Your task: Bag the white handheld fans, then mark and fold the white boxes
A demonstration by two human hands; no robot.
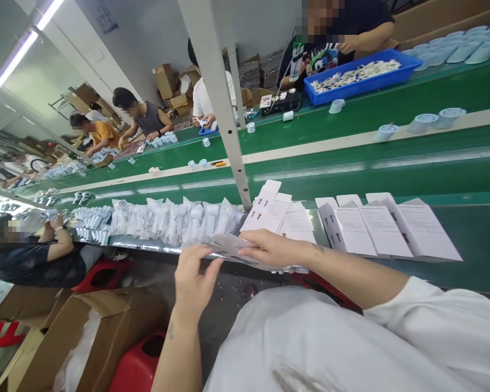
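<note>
My right hand [275, 247] is closed on a flat white printed carton [231, 245], its thumb lying across the near face. At the carton's left end is my left hand [196, 280], fingertips against it and thumb near its lower edge. The carton is tilted at the bench edge. Just beyond my right hand, a loose pile of flat white cartons [265, 207] with small printed pictures lies on the bench. To the right stand several folded white cartons [361, 228], side by side. Left of the pile, several clear-bagged pale blue items [179, 220] form a row.
A white metal post [224, 103] rises behind the pile. Beyond it runs a green conveyor [343, 128] carrying pale blue cups [386, 132]. A blue tray [363, 76] holds small white parts. Co-workers sit opposite and at left. A cardboard box [93, 332] and red stool [141, 362] stand lower left.
</note>
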